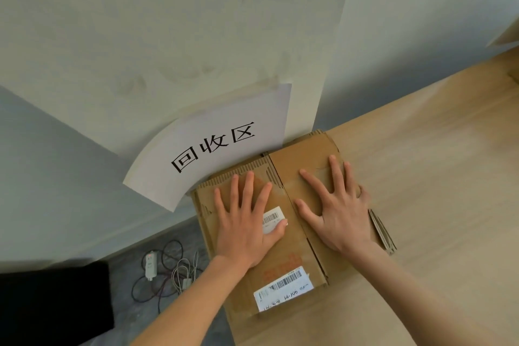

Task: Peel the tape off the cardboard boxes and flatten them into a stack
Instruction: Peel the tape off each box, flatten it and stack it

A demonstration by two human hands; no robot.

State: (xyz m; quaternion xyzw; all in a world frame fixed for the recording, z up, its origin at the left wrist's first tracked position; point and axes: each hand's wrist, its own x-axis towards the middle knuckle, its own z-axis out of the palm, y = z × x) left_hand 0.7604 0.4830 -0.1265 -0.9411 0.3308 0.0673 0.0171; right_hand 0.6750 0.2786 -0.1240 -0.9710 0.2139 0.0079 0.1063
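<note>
A flattened brown cardboard box (295, 236) lies on the wooden table's left edge, against the wall. More flattened cardboard (383, 232) shows beneath it at the right. My left hand (247, 219) presses flat on the box's left half, fingers spread, thumb on a small barcode sticker (273, 218). My right hand (337, 208) presses flat on the right half, fingers spread. A larger white shipping label (283, 288) sits on the near end of the box.
A white paper sign (213, 146) with black characters hangs on the wall just behind the box. The wooden table (435, 166) stretches right. On the grey floor at left lie a power strip (150, 264) with tangled cables and a black object (53, 303).
</note>
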